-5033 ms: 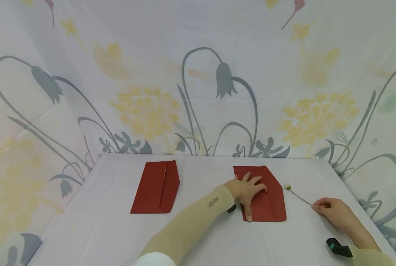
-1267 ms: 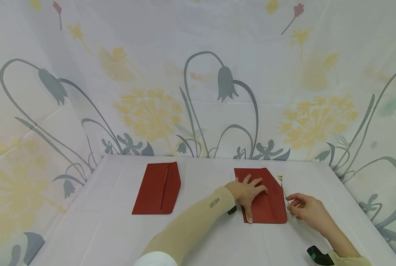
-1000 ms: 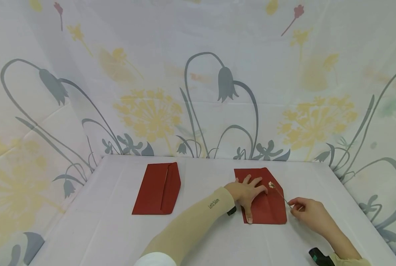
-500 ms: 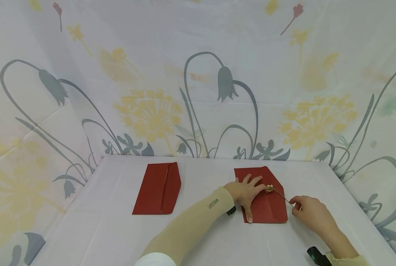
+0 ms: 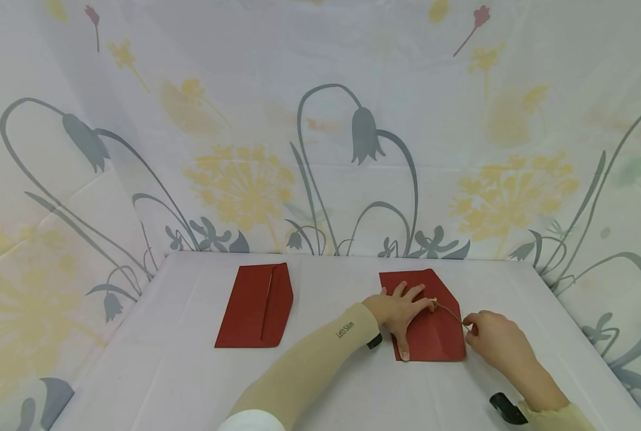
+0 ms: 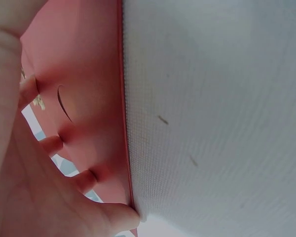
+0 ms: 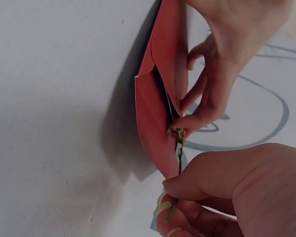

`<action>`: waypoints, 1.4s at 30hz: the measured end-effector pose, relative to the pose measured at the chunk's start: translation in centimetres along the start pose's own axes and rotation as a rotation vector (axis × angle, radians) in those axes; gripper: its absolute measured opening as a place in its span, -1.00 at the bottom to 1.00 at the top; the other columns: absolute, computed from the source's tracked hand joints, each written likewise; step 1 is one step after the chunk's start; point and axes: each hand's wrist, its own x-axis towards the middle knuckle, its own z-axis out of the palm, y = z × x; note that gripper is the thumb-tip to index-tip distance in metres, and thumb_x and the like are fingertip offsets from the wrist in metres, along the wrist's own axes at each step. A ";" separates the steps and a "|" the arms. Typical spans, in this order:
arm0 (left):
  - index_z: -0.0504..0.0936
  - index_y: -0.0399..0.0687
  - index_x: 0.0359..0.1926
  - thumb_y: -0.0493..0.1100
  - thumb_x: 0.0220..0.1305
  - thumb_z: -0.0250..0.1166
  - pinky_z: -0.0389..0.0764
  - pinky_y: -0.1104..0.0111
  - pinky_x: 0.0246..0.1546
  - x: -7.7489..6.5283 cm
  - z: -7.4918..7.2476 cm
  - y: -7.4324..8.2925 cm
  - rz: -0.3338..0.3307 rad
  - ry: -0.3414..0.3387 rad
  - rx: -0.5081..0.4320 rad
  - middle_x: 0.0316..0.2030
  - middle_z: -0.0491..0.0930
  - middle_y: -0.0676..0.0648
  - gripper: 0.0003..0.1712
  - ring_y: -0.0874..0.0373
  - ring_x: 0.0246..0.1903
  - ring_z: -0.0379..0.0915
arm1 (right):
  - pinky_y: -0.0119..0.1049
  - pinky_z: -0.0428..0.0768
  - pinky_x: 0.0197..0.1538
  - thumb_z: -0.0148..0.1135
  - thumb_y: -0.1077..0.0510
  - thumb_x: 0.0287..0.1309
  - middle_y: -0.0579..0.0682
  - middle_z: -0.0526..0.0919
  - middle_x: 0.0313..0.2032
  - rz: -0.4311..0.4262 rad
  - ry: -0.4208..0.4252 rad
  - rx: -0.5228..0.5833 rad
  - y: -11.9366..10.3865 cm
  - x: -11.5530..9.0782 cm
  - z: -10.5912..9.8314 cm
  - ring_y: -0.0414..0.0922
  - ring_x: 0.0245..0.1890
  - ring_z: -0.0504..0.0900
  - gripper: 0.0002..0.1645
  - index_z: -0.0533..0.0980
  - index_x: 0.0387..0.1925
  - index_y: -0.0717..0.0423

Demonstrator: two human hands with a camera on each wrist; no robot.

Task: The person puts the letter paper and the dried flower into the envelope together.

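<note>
The right-hand red envelope [image 5: 425, 338] lies with its pointed flap unfolded to the right. My left hand [image 5: 400, 312] rests on it, fingers spread and pressing down. In the right wrist view the mouth of the envelope [image 7: 150, 106] gapes slightly. A small dried flower [image 7: 177, 134] has its pale head right at that mouth, close to a left fingertip. Thumb and fingers of my right hand [image 5: 500, 344] pinch its thin stem near the lower end, just off the flap's edge. The left wrist view shows fingertips denting the paper, the thumb at the envelope's edge.
A second red envelope [image 5: 250, 308] lies on the left of the white-covered table [image 5: 153, 371], its flap also unfolded to the right. Behind the table hangs a flower-patterned cloth [image 5: 320, 179]. A black wrist device [image 5: 507, 409] sits by the right sleeve.
My right hand brought the flower from the table on the right, leftward over the flap. Its head now reaches the left fingertips at the mouth. My left hand has stayed in place.
</note>
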 end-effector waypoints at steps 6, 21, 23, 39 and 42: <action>-0.02 0.62 0.45 0.44 -0.37 0.58 0.08 0.04 0.42 -0.2 -0.1 0.0 -0.001 -0.008 -0.009 0.56 -0.34 0.23 0.35 0.05 0.53 -0.40 | -0.23 0.37 -0.52 0.29 0.30 0.04 -0.12 0.45 -0.57 0.003 -0.025 0.036 -0.2 0.7 0.4 -0.15 -0.56 0.38 -0.85 0.67 -0.30 0.23; 0.03 0.62 0.42 0.44 -0.39 0.59 0.11 0.04 0.41 -0.1 -0.2 -0.1 -0.007 -0.007 -0.018 0.55 -0.32 0.22 0.32 0.05 0.53 -0.39 | -0.25 0.46 -0.50 0.34 0.25 0.13 -0.08 0.59 -0.53 0.025 -0.059 0.258 -0.1 3.1 1.5 -0.16 -0.55 0.49 -0.84 0.64 -0.28 0.30; 0.01 0.62 0.43 0.45 -0.40 0.59 0.11 0.05 0.41 -0.1 -0.2 -0.1 -0.013 -0.006 -0.012 0.55 -0.32 0.23 0.35 0.05 0.53 -0.39 | -0.25 0.51 -0.48 0.35 0.23 0.15 -0.05 0.63 -0.49 0.048 -0.070 0.309 -0.1 3.6 1.9 -0.16 -0.54 0.53 -0.79 0.63 -0.24 0.33; -0.02 0.59 0.47 0.46 -0.42 0.59 0.12 0.03 0.40 0.1 0.0 -0.1 -0.015 -0.003 -0.002 0.55 -0.31 0.23 0.41 0.05 0.53 -0.37 | -0.26 0.67 -0.38 0.30 0.14 0.24 0.03 0.70 -0.43 0.245 -0.111 0.556 0.3 6.1 3.8 -0.15 -0.45 0.66 -0.62 0.60 -0.12 0.45; -0.01 0.60 0.46 0.45 -0.42 0.60 0.11 0.04 0.40 0.2 0.0 -0.1 -0.018 -0.008 -0.007 0.55 -0.32 0.24 0.39 0.06 0.53 -0.38 | -0.28 0.67 -0.36 0.32 0.13 0.21 0.03 0.69 -0.41 0.283 -0.131 0.594 0.5 6.2 4.0 -0.16 -0.43 0.65 -0.62 0.60 -0.12 0.42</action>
